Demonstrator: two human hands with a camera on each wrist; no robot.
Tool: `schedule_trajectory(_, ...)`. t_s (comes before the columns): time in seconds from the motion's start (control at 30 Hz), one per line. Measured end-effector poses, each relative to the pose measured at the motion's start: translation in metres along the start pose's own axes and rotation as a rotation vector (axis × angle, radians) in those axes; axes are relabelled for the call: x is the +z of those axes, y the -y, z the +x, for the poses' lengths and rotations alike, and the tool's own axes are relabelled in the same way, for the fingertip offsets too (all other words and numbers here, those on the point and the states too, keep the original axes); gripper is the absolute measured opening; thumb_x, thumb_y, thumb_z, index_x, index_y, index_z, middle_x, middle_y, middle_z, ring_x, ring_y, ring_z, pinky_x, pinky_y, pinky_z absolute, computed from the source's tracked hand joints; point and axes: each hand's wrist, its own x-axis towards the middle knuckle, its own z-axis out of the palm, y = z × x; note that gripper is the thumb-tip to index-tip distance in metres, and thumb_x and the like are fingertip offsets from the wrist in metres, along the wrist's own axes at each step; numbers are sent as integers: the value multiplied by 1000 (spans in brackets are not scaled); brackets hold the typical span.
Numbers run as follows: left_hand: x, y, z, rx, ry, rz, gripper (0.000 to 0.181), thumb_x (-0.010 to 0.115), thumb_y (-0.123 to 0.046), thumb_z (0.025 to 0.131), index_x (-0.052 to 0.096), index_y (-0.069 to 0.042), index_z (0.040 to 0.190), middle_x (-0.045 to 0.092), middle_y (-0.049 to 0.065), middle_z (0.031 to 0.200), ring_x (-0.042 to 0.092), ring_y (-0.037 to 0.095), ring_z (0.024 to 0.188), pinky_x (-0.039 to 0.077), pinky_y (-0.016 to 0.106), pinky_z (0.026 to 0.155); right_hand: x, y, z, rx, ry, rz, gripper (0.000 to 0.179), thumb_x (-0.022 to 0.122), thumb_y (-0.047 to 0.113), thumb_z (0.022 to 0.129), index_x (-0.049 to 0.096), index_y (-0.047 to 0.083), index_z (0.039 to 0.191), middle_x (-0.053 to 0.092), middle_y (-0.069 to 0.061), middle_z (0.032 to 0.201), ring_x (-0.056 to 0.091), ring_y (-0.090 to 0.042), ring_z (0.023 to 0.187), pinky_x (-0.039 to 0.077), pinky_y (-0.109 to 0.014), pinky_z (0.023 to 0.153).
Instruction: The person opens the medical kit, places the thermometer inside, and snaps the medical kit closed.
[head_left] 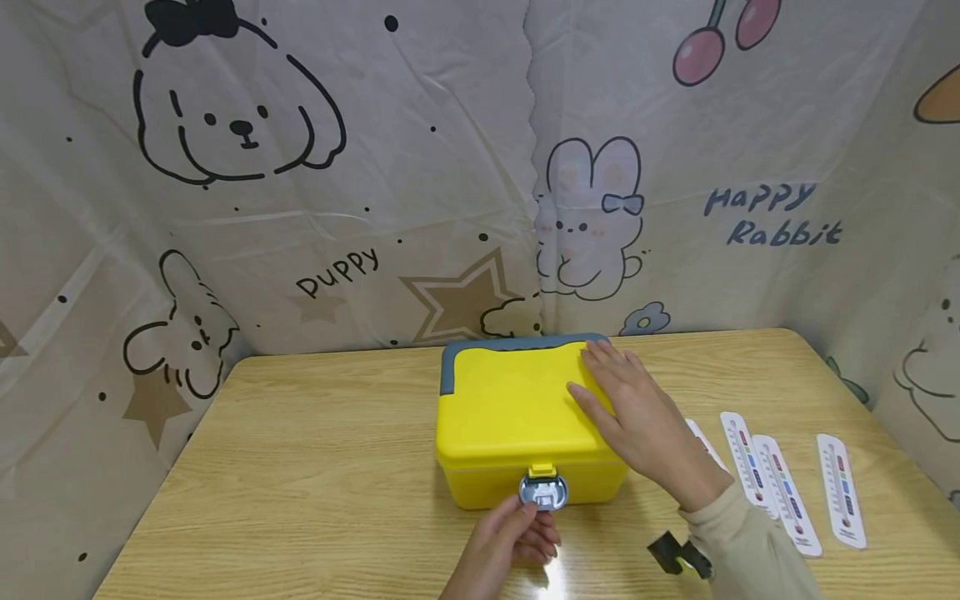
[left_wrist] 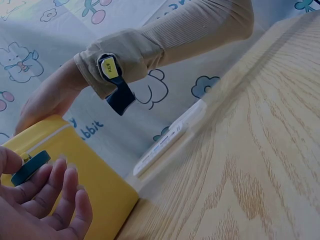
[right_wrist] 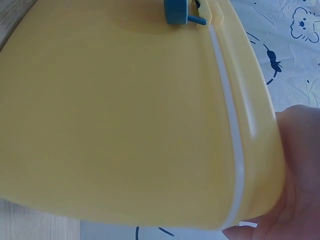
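A yellow box (head_left: 510, 408) with a blue-grey handle (head_left: 450, 367) along the back of its lid stands on the table, its lid down. On its front, the blue-grey latch (head_left: 543, 493) is tilted outward from the wall. My left hand (head_left: 501, 537) pinches this latch between thumb and index finger, as the left wrist view also shows at the latch (left_wrist: 31, 167); the other fingers are loosely bent. Across the lid's right side lies my right hand (head_left: 637, 408), fingers extended. In the right wrist view, part of that hand (right_wrist: 305, 170) touches the lid's edge.
Several white thermometer-like cards (head_left: 842, 492) with printed scales lie to the right of the box, one partly behind the right forearm. The wooden table (head_left: 300, 467) reaches back to a patterned cloth (head_left: 435, 167). A dark strap (head_left: 678, 554) hangs from the right sleeve.
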Motion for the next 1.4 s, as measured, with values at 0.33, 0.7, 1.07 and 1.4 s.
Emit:
schedule_trajectory(0.33,-2,0,-2,12,-17,23,42,42,-19,103,50,21,111,64,6,92,61,10,78,53,22,74,-1,-3,-4,21,4,-11,59,45,39,102,46,-7,139,36,-22,150,29,-37,141,17,-50,116)
schedule_trajectory(0.7,-9,0,-6,103,-55,158,34,42,-17,103,53,16,104,65,21,95,63,13,81,54,27,77,-3,-5,-8,33,-2,5,61,42,41,103,44,-7,140,34,-21,151,26,-37,142,17,-50,116)
schedule_trajectory(1.07,-50,-15,-20,119,-339,354,23,47,-15,102,60,4,101,65,12,94,64,19,84,55,31,79,-6,-9,-25,101,-37,46,62,41,43,103,38,-2,145,30,-16,155,25,-35,143,25,-56,111)
schedule_trajectory(1.4,-60,-29,-28,373,-593,536,13,53,-9,99,59,-1,107,63,8,100,62,20,87,54,27,77,4,-17,-54,177,-190,234,58,47,31,103,30,2,150,31,-19,153,32,-43,137,31,-62,104)
